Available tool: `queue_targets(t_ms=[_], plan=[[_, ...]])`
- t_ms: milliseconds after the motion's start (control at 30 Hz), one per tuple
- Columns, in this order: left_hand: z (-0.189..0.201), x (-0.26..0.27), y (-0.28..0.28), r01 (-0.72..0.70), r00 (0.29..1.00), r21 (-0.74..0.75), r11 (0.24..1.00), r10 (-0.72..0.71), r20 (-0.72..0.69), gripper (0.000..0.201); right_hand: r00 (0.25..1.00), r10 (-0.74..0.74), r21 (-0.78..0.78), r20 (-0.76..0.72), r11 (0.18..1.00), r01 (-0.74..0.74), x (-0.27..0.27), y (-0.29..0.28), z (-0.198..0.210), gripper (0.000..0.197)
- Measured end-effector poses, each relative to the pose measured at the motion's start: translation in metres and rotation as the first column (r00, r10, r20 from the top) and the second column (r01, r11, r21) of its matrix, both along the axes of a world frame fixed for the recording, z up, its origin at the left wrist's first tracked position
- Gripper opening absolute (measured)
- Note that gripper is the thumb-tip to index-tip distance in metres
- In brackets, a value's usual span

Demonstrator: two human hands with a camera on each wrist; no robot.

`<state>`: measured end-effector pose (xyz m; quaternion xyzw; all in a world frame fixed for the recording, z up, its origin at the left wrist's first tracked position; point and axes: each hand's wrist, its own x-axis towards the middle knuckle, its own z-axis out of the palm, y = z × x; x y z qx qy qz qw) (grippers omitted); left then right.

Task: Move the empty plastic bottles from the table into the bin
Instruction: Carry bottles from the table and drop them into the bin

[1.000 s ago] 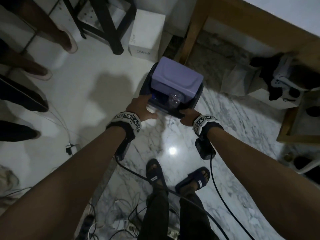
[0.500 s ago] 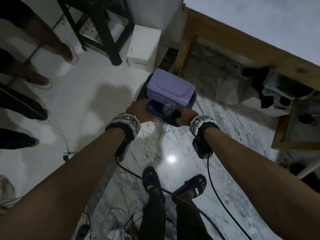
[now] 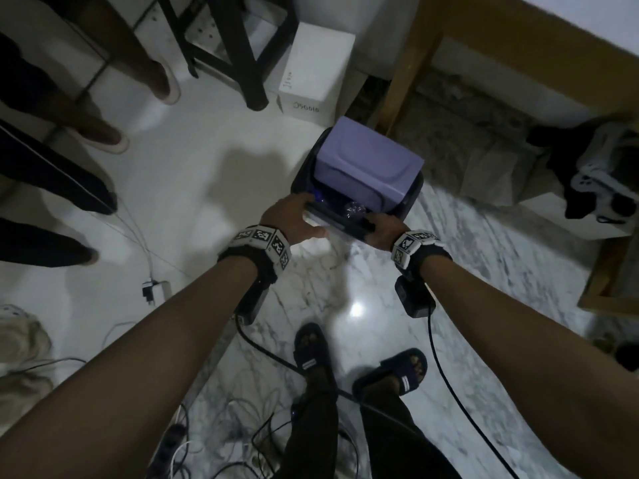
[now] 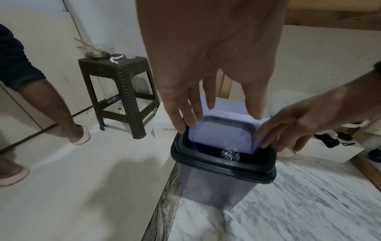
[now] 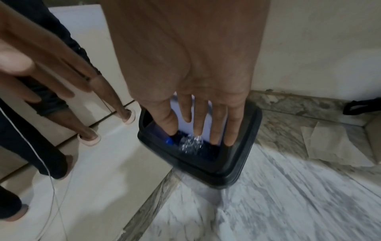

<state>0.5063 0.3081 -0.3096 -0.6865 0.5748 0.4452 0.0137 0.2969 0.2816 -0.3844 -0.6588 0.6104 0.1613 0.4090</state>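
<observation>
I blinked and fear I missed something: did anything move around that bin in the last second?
Nothing moved that I can see. The left hand and right hand stay at the near rim of the bin, fingers straight, holding nothing. The purple lid stays tilted open, and a crumpled clear bottle stays in the opening.

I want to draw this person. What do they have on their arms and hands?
Bare arms, no sleeves. Each wrist wears a black strap with white squares printed with black patterns, left and right. A small black box hangs under each wrist, trailing a black cable. The hands are bare.
</observation>
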Motion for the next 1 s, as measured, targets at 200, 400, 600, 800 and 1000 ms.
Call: queue_targets(t_ms=[200, 400, 600, 800, 1000], plan=[[0.069, -0.041, -0.032, -0.008, 1.000, -0.028, 1.000, 0.008, -0.027, 0.064, 0.995, -0.086, -0.068, 0.058, 0.994, 0.090, -0.055, -0.036, 0.096, 0.039], [0.204, -0.103, -0.078, 0.048, 0.999, -0.215, 0.976, -0.052, -0.012, 0.047, 0.990, -0.098, -0.222, 0.104, 0.968, 0.119, -0.121, -0.061, 0.257, 0.027], [0.309, -0.173, -0.123, 0.019, 0.997, -0.377, 0.926, -0.043, -0.056, 0.049, 0.966, -0.187, -0.363, 0.177, 0.900, 0.241, -0.204, -0.081, 0.383, 0.038], [0.380, -0.275, -0.159, 0.103, 0.984, -0.483, 0.869, -0.161, -0.079, 0.046, 0.909, -0.365, -0.476, 0.202, 0.774, 0.417, -0.317, -0.091, 0.463, 0.047], [0.415, -0.389, -0.182, 0.191, 0.953, -0.544, 0.817, -0.287, -0.095, 0.043, 0.784, -0.596, -0.613, 0.174, 0.557, 0.560, -0.432, -0.074, 0.492, 0.050]])
